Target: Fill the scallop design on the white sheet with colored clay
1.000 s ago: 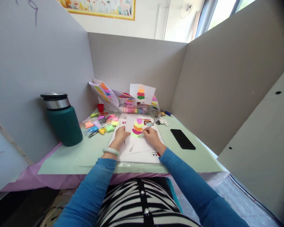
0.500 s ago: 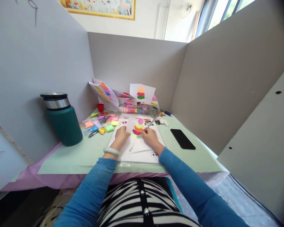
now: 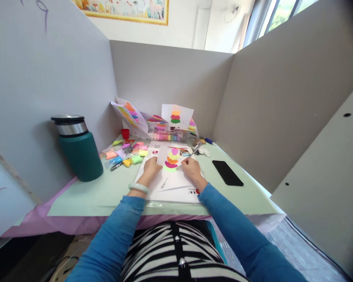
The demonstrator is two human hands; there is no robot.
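Note:
A white sheet of paper (image 3: 170, 181) lies in front of me, carrying a stack of purple, yellow, orange and magenta patches (image 3: 172, 156) with light green at the bottom. My left hand (image 3: 151, 167) is closed on the sheet's left edge, thumb on top. In my right hand (image 3: 191, 168) is a metal fork (image 3: 194, 150), gripped like a pen. Its tines point left, beside the light green patch, and I cannot tell whether they touch it. Below the patches is a small slender tool or drawn mark (image 3: 164, 183), too small to name.
To the left are several coloured clay packets (image 3: 137, 158), a pen (image 3: 116, 166), a red cup (image 3: 125, 134) and a green bottle (image 3: 80, 156). A black phone (image 3: 227, 172) lies on the right. Painted sheets (image 3: 178, 113) stand at the back. Grey partitions (image 3: 170, 74) enclose the table.
My right hand has shifted slightly right with the fork, drawing its tines off toward the right side of the light green patch. My left hand has stayed in place.

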